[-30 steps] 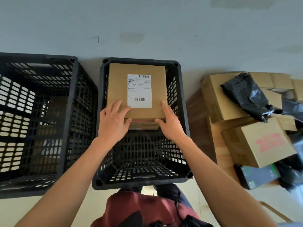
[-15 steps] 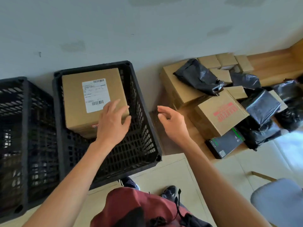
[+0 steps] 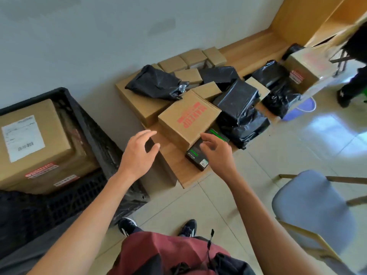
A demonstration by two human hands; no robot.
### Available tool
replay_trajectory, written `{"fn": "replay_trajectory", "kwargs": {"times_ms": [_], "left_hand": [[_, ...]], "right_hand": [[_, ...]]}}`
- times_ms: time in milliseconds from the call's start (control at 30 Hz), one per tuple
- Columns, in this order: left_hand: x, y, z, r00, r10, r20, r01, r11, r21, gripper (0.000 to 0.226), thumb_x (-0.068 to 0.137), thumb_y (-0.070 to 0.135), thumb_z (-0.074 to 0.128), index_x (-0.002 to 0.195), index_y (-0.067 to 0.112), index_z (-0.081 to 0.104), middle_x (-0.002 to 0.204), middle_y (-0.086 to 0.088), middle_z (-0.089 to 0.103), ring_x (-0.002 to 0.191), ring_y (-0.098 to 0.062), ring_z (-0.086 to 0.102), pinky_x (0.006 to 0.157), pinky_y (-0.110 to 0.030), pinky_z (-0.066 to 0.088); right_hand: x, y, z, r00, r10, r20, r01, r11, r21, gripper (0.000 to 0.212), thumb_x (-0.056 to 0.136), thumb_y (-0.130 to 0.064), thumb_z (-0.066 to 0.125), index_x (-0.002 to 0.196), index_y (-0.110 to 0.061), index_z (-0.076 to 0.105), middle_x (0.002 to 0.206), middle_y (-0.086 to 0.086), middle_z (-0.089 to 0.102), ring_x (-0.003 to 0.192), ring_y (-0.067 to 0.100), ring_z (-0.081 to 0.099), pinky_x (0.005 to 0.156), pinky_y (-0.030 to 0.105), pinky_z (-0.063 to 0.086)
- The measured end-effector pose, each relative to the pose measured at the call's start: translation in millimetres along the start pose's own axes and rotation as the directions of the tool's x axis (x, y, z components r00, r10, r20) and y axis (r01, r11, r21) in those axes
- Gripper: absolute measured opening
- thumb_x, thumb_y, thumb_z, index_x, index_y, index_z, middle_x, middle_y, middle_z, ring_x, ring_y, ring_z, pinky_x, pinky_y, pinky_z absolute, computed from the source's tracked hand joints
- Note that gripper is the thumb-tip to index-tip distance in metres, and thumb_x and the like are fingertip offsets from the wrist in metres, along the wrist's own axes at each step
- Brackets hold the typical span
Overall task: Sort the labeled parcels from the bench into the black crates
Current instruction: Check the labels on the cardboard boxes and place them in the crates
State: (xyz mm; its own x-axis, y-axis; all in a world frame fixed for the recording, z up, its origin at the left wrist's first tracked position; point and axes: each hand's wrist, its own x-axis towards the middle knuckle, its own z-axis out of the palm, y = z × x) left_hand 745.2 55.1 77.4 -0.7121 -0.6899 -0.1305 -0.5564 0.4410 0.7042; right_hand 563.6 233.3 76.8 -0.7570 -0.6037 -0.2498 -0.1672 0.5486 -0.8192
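A low wooden bench (image 3: 179, 167) carries a heap of parcels. Nearest is a cardboard box with red print (image 3: 188, 120), and a small black box with green print (image 3: 198, 155) lies at its right. Black plastic mailers (image 3: 238, 108) and small plain cartons (image 3: 194, 58) are piled behind. My left hand (image 3: 137, 153) hovers open just left of the red-print box, holding nothing. My right hand (image 3: 216, 153) hovers with loosely curled fingers over the small black box. At far left a black crate (image 3: 93, 132) holds a large cardboard box with a white label (image 3: 33, 139).
A blue-grey chair (image 3: 309, 207) stands on the tiled floor at the right. Another person's legs (image 3: 353, 80) and a purple basin (image 3: 301, 110) are at the far right, beside a wooden shelf unit (image 3: 317, 18). My feet (image 3: 156, 227) are below the bench's end.
Both hands left the labeled box in the crate and swung right to the bench. The view turned right, so the crate now sits at the left edge.
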Motion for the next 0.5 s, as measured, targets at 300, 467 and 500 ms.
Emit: {"fn": "replay_trajectory", "kwargs": {"times_ms": [300, 467, 500], "left_hand": [[10.5, 46.3, 44.3, 0.986, -0.160, 0.054, 0.166, 0.980, -0.113, 0.047, 0.102, 0.033, 0.063, 0.148, 0.027, 0.054, 0.151, 0.007, 0.051, 0.140, -0.012, 0.045, 0.115, -0.036, 0.039], [32.0, 44.2, 60.5, 0.968, -0.230, 0.105, 0.243, 0.961, -0.135, 0.053, 0.102, 0.036, 0.062, 0.152, 0.029, 0.047, 0.156, 0.007, 0.047, 0.146, -0.013, 0.039, 0.116, -0.034, 0.032], [37.4, 43.1, 64.0, 0.964, -0.241, 0.112, 0.256, 0.956, -0.142, 0.054, 0.102, 0.036, 0.062, 0.153, 0.029, 0.045, 0.157, 0.007, 0.046, 0.147, -0.013, 0.037, 0.117, -0.035, 0.032]], "right_hand": [[24.1, 38.5, -56.7, 1.000, 0.031, -0.003, -0.031, 1.000, 0.002, 0.043, 0.101, -0.020, 0.065, 0.143, -0.025, 0.061, 0.136, -0.005, 0.066, 0.128, 0.012, 0.059, 0.100, 0.027, 0.046], [56.0, 38.1, -59.1, 0.999, 0.032, 0.027, -0.031, 0.998, -0.050, 0.049, 0.101, -0.022, 0.065, 0.148, -0.027, 0.056, 0.144, -0.006, 0.061, 0.136, 0.010, 0.052, 0.100, 0.024, 0.039], [64.0, 36.7, -58.9, 0.999, 0.029, 0.032, -0.027, 0.997, -0.069, 0.049, 0.100, -0.022, 0.065, 0.148, -0.027, 0.056, 0.144, -0.007, 0.061, 0.136, 0.010, 0.052, 0.101, 0.024, 0.039]]}}
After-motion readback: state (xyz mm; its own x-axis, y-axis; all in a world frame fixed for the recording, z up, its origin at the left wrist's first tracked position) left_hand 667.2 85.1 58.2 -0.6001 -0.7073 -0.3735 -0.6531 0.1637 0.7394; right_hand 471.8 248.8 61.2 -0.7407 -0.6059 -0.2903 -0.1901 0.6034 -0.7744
